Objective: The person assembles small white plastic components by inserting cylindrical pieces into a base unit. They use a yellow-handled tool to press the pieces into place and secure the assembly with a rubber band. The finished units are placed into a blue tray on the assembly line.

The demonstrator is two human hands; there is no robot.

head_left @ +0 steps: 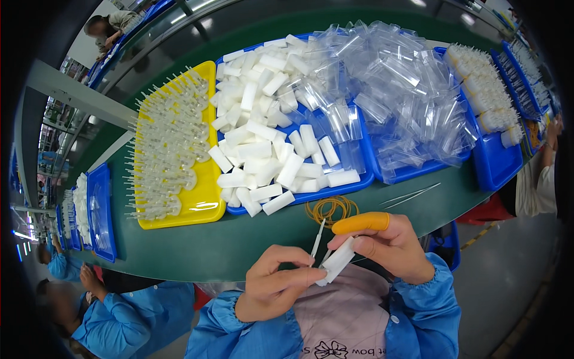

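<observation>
Just above my lap, a white oblong block (pixel 339 258) is gripped between my two hands. My left hand (pixel 276 284) pinches its lower left end with thumb and fingers. A slim white pointed stem (pixel 318 238) sticks up beside those fingers; its lower end is hidden. My right hand (pixel 388 244) holds the block's upper right end between thumb and fingers. An orange finger cot (pixel 361 223) covers its index finger. Beyond the hands lies a loose bundle of yellow-orange rubber bands (pixel 330 209) on the green table (pixel 251 244).
A yellow tray (pixel 209 206) carries rows of white spiky parts. Blue trays hold white blocks (pixel 257 152) and clear plastic sleeves (pixel 406 113). Tweezers (pixel 412 194) lie right of the bands. Another blue tray (pixel 499 164) stands far right. A blue-sleeved person (pixel 128 314) sits at left.
</observation>
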